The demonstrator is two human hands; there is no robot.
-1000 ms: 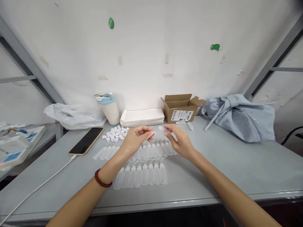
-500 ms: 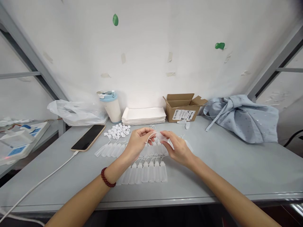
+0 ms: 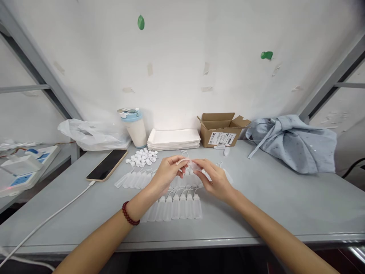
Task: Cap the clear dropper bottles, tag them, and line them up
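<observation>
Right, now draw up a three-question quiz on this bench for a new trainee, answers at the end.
1. True or false: the person's two hands are spread wide apart.
2. Which thing is the white cable plugged into? a) the tumbler; b) the phone; c) the plastic bag.
3. Fill in: at the back of the table, between the white stack and the light-blue cloth, stands an open ____.

Key:
1. False: the left hand and right hand are close together, the right one pinching a small translucent bottle.
2. b
3. cardboard box
</observation>
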